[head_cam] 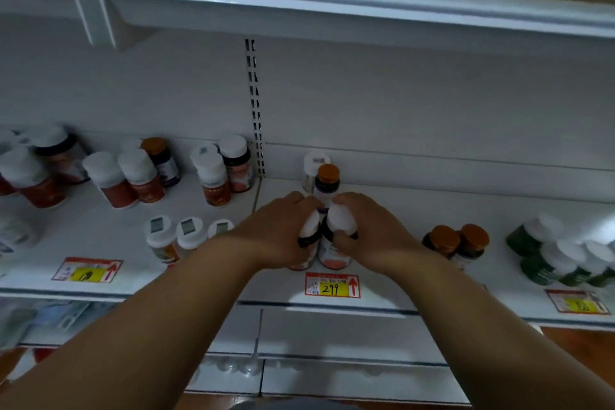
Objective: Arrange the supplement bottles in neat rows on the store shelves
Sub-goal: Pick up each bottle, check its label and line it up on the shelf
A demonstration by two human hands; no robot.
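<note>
Two white-capped supplement bottles stand side by side near the front of the white shelf (416, 216). My left hand (276, 233) grips the left bottle (308, 240) and my right hand (372, 236) grips the right bottle (337, 236). Both bottles stand just above a red and yellow price tag (332, 285) marked 299. Right behind them stands an orange-capped bottle (327, 181), and a white bottle (314, 165) stands further back.
White-capped red bottles (133, 176) crowd the left of the shelf, with three more (186, 236) near the front. Two orange-capped bottles (456, 243) and several green ones (559, 256) stand to the right. An upper shelf (332, 0) hangs overhead.
</note>
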